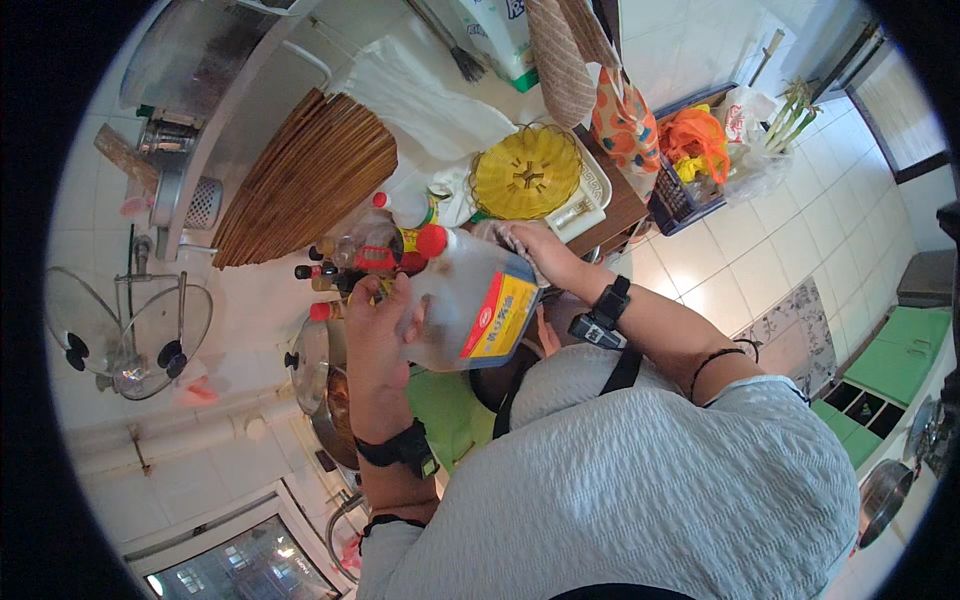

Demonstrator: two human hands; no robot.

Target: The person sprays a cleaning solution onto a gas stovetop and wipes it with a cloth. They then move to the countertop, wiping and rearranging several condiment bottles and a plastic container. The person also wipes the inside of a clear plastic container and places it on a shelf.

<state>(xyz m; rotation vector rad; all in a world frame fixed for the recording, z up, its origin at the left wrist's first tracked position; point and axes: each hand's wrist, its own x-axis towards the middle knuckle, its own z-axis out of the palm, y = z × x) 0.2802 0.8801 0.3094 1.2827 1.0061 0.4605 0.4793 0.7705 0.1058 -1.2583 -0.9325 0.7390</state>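
A large translucent plastic jug [457, 300] with a red cap and a yellow-and-red label is held tilted in front of my body. My left hand [382, 322] grips it at its handle side, with fingers partly hidden. My right hand [544, 259] holds a bunched greyish cloth [517, 251] against the jug's upper side near its base. Just beyond the jug stand several bottles, among them a white bottle with a red cap [405, 208]. A yellow woven basket [529, 172] sits on a white tray [592, 191] beyond my right hand.
A brown slatted mat [315, 176] leans at the upper left. A pot with a glass lid [311, 360] stands left of my left forearm. Lids hang on a wall rack [150, 277]. A blue crate [671, 202] with bags is at the upper right; green cabinets [900, 341] lie far right.
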